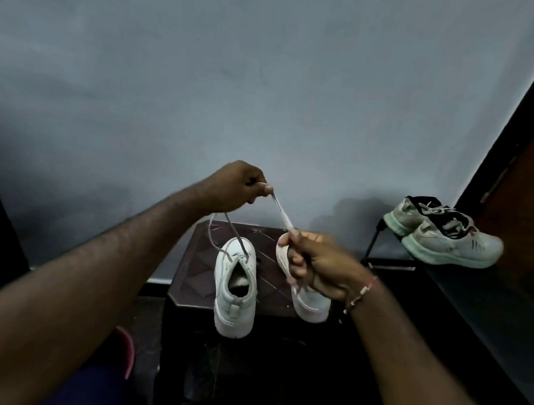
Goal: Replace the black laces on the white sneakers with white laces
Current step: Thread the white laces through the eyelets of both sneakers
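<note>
Two white sneakers stand on a dark brown stool [189, 279], heels toward me. The left sneaker [235, 291] has a white lace [281, 211] threaded at its front eyelets. My left hand [238, 185], raised above the stool, pinches one part of that lace. My right hand [315, 263] pinches the lace lower down, so a short stretch runs taut between the two hands. Another strand drops from my left hand to the left sneaker's eyelets. My right hand hides much of the right sneaker [310, 305]. No black lace shows.
A second pair of worn white sports shoes [442, 237] sits on a dark rack [463, 291] at the right. A grey wall stands behind the stool. A pink object [128, 348] lies on the dark floor at the lower left.
</note>
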`<state>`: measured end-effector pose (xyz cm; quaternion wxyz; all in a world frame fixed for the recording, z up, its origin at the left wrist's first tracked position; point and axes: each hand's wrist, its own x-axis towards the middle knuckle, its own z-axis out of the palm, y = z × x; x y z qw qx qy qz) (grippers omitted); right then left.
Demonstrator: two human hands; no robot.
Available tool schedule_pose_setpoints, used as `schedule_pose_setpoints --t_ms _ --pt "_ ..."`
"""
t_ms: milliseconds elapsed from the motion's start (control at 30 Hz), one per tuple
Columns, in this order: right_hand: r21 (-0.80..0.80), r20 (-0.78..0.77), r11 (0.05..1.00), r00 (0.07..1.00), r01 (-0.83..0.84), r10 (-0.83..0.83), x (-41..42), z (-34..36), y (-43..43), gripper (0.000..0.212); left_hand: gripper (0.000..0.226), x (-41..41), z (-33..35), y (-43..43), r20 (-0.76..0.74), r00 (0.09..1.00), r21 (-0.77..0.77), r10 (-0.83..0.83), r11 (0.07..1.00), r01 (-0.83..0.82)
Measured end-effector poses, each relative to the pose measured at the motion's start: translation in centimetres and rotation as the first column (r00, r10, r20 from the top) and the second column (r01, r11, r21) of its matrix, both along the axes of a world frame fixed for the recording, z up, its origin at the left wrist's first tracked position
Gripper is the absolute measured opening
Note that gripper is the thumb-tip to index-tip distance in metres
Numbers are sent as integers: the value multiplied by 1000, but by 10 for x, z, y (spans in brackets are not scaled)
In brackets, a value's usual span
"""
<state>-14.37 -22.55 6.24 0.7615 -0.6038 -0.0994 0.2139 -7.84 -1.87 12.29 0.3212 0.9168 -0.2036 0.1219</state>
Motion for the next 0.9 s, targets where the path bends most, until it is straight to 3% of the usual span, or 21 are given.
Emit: schedule_pose_setpoints --t_ms 67,133,200,267,333,367,400,500,567,600,667,733,800,833,900 --pt "39 -98 988 984 -149 152 -18 5 -4 28 20 4 -9 2 18 1000 -71 24 997 -22" --pt "178 -50 971 984 -160 171 -30 21 1 28 20 2 -17 -7 1 1000 -161 -6 987 6" --pt "457 44 889 998 19 -45 -26 42 13 26 20 -8 -30 -24 -87 988 -195 -129 975 111" --pt "612 89 740 906 279 -415 -6 58 20 24 19 -24 -47 -41 -266 925 -207 -272 953 220" --pt "442 303 703 645 557 -701 23 60 18 25 17 -35 -60 -46 -389 856 -159 -340 940 301" --pt "274 468 692 536 668 -702 36 52 14 26 16 -37 -61 -44 -393 848 -143 -356 935 326" --pt "98 609 692 507 715 -610 46 39 12 25 16 -36 -60 -39 -363 863 -139 -352 936 323" --pt "-401 753 695 647 596 -120 45 -10 12 26 14 -26 -49 -16 -167 961 -116 -220 972 202" --pt "-519 689 709 725 478 15 24 -28 20 33 8 -18 -49 -3 -93 984 -84 -153 986 146" --pt "-517 576 776 817 361 3 12 -33 28 38 9 -15 -54 1 -77 989 -60 -128 991 124" --pt "-375 216 924 976 69 15 -9 -29 36 43 25 -15 -64 -1 -78 993 -43 -89 995 85" --pt "-1 25 996 996 -87 87 -17 -14 48 38 27 -17 -82 -5 -147 986 -175 -81 983 55" --pt "375 -29 927 999 25 -15 -8 1 64 33 19 -25 -98 -12 -217 971 -310 -99 950 27" --pt "462 -48 877 991 133 -125 2 4 73 30 8 -27 -107 -15 -225 965 -352 -134 935 48" --pt "367 117 874 916 319 -384 27 -3 85 26 20 -30 -118 -19 -253 948 -530 -196 847 34"
